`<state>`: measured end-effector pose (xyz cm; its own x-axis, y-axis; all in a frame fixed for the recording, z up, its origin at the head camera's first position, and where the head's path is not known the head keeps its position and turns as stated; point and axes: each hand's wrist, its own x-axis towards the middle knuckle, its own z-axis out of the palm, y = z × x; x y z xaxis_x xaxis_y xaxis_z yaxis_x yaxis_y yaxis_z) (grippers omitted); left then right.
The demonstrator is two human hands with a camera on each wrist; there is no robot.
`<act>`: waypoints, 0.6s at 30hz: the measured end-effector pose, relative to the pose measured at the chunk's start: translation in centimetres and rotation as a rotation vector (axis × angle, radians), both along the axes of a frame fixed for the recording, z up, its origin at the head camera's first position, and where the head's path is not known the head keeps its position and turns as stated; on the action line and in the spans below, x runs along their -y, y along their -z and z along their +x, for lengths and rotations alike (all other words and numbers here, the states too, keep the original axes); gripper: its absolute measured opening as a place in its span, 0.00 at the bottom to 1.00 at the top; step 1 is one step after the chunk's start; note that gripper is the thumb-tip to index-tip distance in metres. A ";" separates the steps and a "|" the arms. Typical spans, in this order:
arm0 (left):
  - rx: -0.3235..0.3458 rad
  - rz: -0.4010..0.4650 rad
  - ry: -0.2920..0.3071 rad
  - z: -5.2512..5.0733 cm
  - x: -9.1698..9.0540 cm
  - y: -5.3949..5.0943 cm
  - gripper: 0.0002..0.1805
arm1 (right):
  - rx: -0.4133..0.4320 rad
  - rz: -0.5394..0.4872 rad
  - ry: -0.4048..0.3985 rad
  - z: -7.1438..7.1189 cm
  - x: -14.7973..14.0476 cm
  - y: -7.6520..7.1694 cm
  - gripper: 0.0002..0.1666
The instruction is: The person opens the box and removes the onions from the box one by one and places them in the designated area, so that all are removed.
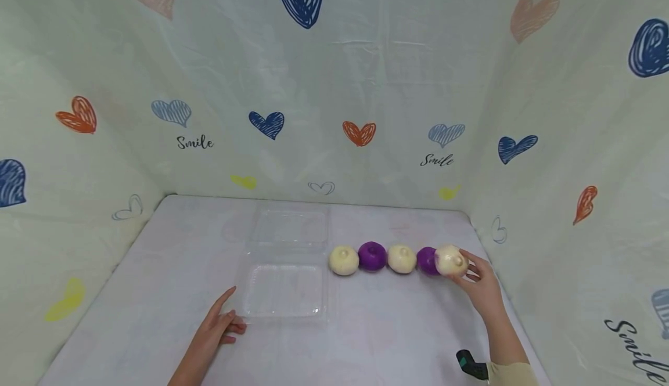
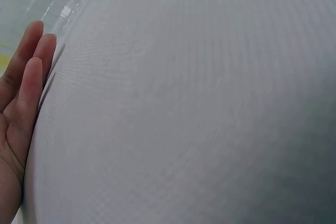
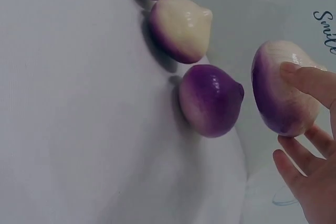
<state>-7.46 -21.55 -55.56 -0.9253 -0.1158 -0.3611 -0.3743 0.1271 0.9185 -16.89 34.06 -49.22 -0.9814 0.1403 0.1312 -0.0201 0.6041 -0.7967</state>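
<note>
My right hand (image 1: 482,288) grips a glossy cream-and-purple turnip (image 1: 452,260) between thumb and fingers at the right end of a row. In the right wrist view, that turnip (image 3: 283,88) is held up off the table, apart from the purple turnip (image 3: 211,100) beside it. Leftward, the row continues with a cream turnip (image 1: 402,259), a purple one (image 1: 372,256) and another cream one (image 1: 344,260). At the front left corner of a clear plastic box (image 1: 284,293) is my left hand (image 1: 211,331), index finger extended; whether it touches is unclear.
The box's lid (image 1: 291,226) lies opened out behind its base on the white table (image 1: 157,281). A heart-printed curtain (image 1: 313,72) stands along the table's back and sides. A small black device (image 1: 471,365) sits by the right sleeve (image 1: 512,374).
</note>
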 end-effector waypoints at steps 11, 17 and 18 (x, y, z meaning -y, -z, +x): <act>0.015 -0.019 0.010 0.0 0.1 0.0 0.31 | 0.080 -0.067 0.141 0.2 -1.0 0.7 0.42; 0.011 -0.021 0.012 0.0 0.2 0.2 0.31 | 0.073 -0.081 0.206 0.0 -1.5 1.4 0.42; 0.012 -0.017 0.009 0.1 0.2 0.2 0.31 | 0.074 -0.083 0.214 -0.1 -1.6 1.5 0.42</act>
